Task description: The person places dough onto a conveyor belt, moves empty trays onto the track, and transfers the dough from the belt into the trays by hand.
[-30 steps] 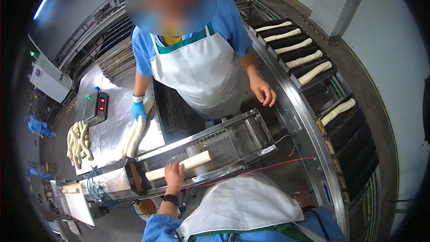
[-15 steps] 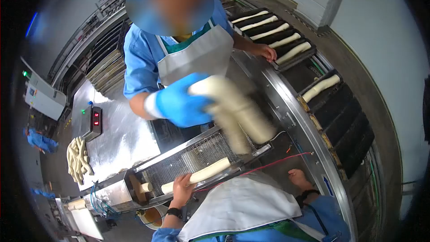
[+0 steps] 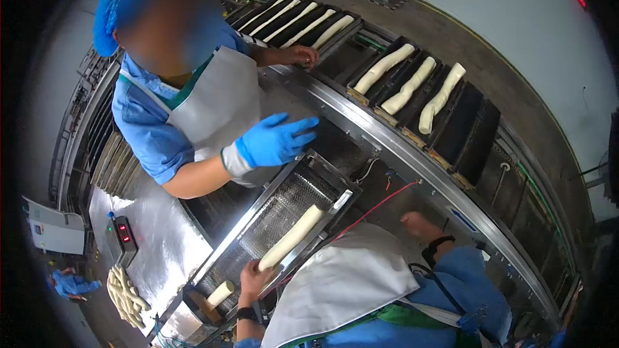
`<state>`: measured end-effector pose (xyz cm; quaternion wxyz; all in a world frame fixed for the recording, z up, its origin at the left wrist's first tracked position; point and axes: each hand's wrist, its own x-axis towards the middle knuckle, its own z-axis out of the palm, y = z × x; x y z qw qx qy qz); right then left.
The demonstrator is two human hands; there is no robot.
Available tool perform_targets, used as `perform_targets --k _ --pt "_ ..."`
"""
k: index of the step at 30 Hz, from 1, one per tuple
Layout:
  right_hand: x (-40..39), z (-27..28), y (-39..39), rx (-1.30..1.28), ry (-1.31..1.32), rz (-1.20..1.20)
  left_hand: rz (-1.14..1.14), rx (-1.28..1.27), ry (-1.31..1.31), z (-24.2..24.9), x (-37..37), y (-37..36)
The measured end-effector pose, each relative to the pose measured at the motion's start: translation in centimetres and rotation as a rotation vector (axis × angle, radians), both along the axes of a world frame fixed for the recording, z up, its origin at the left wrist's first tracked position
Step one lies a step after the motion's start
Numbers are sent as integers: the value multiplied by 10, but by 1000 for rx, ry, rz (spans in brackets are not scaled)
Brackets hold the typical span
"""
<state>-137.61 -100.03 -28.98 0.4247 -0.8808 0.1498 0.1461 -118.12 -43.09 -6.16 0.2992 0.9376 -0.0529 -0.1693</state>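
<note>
A long pale dough roll (image 3: 291,237) lies along the metal mesh conveyor (image 3: 261,229). My left hand (image 3: 255,281) is closed around its lower end. Just past that hand, a shorter dough piece (image 3: 221,293) pokes out of the machine outlet (image 3: 201,306). My right hand (image 3: 422,226) is beside the steel rail, to the right of the mesh conveyor, apart from any dough. Its fingers are blurred, and I cannot make out their pose.
Across the conveyor stands a co-worker, whose blue-gloved hand (image 3: 276,140) is spread over its far end. Dough rolls lie in a near black tray (image 3: 461,132) and a farther tray (image 3: 316,20). A dough heap (image 3: 126,296) sits on the steel table (image 3: 171,232). A red cord (image 3: 374,205) crosses nearby.
The co-worker's gloved hand has let go of its dough rolls; the near tray now shows three rolls instead of one. My left hand stays on its roll. The view has turned.
</note>
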Motion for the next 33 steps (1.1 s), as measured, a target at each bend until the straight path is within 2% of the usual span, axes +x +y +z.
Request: perform_targets --k 2,4,6,8,10,12,14,15,16,18,19,22,24,26,28,30,32,33 --pt "37 43 7 183 108 -155 114 -162 237 8 14 -22" --pt "72 52 3 61 -127 66 304 -296 476 51 10 -80" --pt "111 109 14 296 -42 129 310 -322 527 62 12 -113" --pt "151 182 22 475 179 294 268 -352 512 73 18 -144" --pt "173 187 40 963 384 241 78 -370 594 125 24 -202" --pt "185 199 60 1554 521 293 -272 -453 634 127 35 -239" --pt "171 251 82 1843 244 -150 -417 -486 563 138 20 -280" --pt "167 259 80 1779 112 -407 -508 -515 574 130 18 -291" --pt "162 269 70 1751 32 -521 -540 -552 553 128 9 -298" --pt "151 276 37 1707 -156 -550 -502 -769 764 133 -4 -308" --pt "145 282 16 1677 -282 -574 -524 -718 797 115 0 -297" --pt "132 325 -43 1437 -739 -598 -353 -787 753 72 -7 -267" --pt "138 342 -74 1257 -936 -599 -128 -723 642 64 -15 -248" --pt "148 354 -109 1298 -961 -543 -26 -676 554 50 -20 -225" --pt "176 325 -156 1618 -880 -556 140 -731 566 49 -25 -205" --pt "206 287 -192 1745 -797 -940 276 -766 534 59 -35 -200" --pt "229 236 -205 1581 -821 -1286 385 -797 507 62 -45 -191" --pt "236 203 -210 1494 -743 -1320 425 -813 496 58 -49 -184"
